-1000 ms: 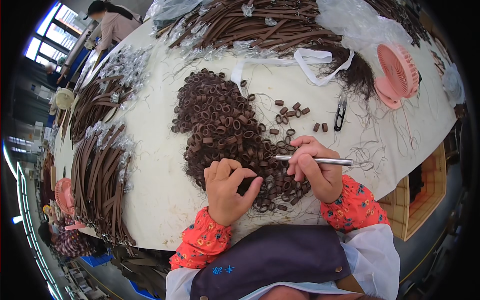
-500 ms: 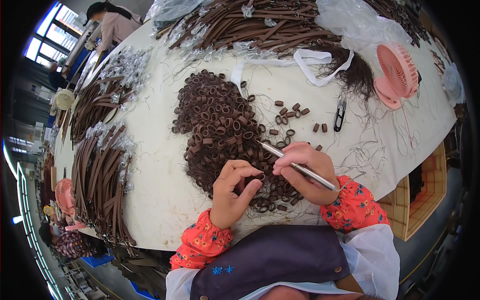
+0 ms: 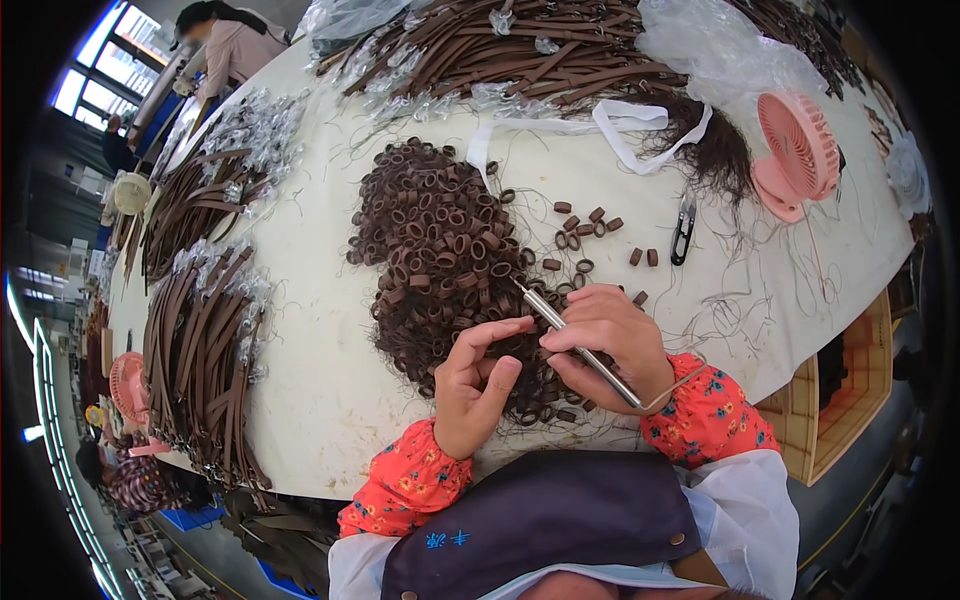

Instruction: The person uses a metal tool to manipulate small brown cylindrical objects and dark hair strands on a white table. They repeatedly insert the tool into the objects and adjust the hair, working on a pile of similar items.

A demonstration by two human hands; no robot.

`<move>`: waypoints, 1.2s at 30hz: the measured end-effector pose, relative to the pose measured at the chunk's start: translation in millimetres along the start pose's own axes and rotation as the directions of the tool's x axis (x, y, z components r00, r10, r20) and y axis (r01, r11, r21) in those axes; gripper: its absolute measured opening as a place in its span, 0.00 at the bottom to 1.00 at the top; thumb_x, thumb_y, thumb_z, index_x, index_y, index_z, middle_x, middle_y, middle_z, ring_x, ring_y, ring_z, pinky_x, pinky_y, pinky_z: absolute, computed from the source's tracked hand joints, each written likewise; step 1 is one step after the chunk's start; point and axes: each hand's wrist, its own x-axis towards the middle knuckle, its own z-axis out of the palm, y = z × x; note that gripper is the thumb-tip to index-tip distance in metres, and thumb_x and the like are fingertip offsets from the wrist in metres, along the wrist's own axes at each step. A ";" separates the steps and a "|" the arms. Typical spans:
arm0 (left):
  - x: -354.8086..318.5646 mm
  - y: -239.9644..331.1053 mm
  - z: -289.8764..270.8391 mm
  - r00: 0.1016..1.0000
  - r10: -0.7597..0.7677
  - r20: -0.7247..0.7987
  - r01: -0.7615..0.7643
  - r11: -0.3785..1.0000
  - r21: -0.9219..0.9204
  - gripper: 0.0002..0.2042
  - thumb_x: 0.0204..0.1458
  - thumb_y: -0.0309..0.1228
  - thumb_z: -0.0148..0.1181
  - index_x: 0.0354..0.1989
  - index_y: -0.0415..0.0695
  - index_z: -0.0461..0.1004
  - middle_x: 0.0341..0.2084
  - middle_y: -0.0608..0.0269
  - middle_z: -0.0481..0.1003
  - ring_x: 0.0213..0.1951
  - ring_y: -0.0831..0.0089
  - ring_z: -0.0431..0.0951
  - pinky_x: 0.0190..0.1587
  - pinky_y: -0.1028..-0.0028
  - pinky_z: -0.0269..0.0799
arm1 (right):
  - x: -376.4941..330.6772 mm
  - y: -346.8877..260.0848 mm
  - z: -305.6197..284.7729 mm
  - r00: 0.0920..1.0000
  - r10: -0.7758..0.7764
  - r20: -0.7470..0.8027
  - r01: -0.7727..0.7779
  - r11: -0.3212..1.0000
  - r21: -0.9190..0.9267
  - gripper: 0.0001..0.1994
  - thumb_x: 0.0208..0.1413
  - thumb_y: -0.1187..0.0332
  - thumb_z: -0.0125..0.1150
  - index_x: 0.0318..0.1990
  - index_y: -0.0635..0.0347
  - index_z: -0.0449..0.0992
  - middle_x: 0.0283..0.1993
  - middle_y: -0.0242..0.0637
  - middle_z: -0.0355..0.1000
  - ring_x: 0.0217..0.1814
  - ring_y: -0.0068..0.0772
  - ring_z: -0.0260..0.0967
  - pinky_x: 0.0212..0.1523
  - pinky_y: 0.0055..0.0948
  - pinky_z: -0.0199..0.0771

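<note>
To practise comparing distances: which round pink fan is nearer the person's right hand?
The round pink fan right of the black snips; the other fan is far left.

the rings (image 3: 430,230) are brown, the tool (image 3: 610,378) silver, the sleeves (image 3: 405,482) flowered orange-red.

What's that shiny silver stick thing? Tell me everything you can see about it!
The silver tool is slim, straight and pen-like, and looks like smooth metal. It narrows to a thin, dark tip. The right hand grips it, covering part of its middle. It slants, tip away from the person, over the pile of brown loops; whether the tip touches one is unclear. A thin, cord-like strand curves from its back end.
</note>
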 end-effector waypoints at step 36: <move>-4.8 -9.8 3.8 0.998 -0.053 0.040 0.057 0.991 -0.123 0.04 0.63 0.24 0.45 0.42 0.38 0.63 0.35 0.60 0.75 0.30 0.82 0.72 0.33 0.83 0.68 | -1.6 0.7 8.8 0.996 -0.049 0.071 0.051 0.998 -0.022 0.13 0.48 0.74 0.64 0.42 0.57 0.71 0.30 0.37 0.72 0.35 0.41 0.71 0.43 0.37 0.73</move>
